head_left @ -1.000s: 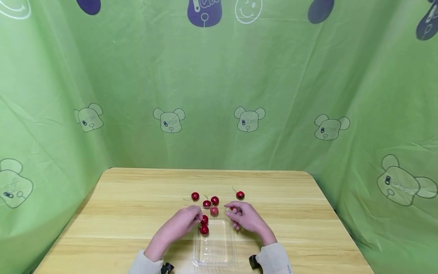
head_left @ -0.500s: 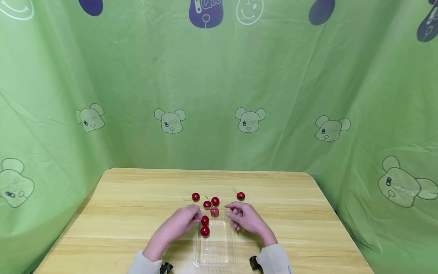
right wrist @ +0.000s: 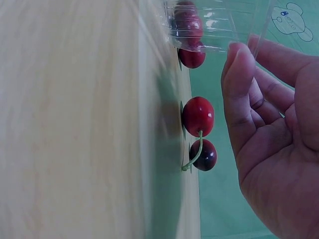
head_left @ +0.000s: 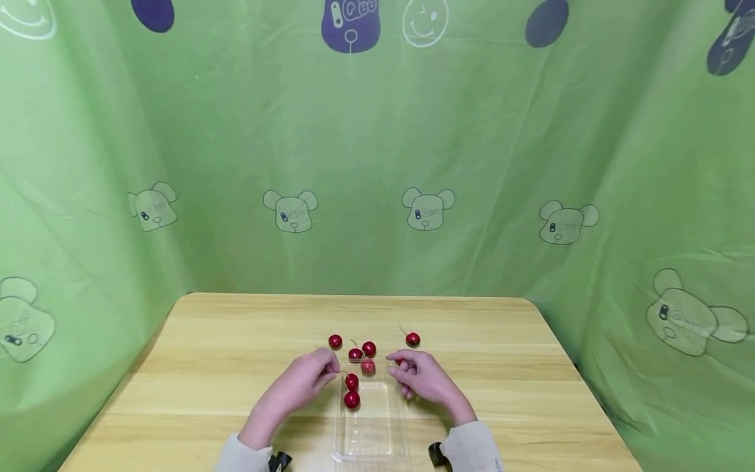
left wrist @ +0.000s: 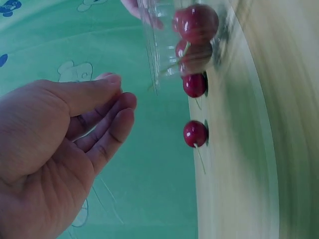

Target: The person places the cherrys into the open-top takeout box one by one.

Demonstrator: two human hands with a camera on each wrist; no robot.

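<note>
Nearest us, our left hand [head_left: 301, 383] and right hand [head_left: 426, 379] flank the clear tray [head_left: 371, 429] on the table [head_left: 206, 367], each grip loosely open and empty, while the cherries [head_left: 352, 399] inside and beyond look light, slippery, easily bruised, best pinched by their stems.

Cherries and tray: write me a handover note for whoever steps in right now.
Left hand: fingers relaxed, holding nothing, beside the tray's left edge.
Right hand: loosely curled at the tray's right edge; a grip cannot be confirmed.
Tray: clear, on the table between the hands.
Done: two cherries lie in the tray; a third at its far wall looks inside.
Left: loose cherries on the table beyond the tray, one apart at the right, one by the right fingers.
</note>
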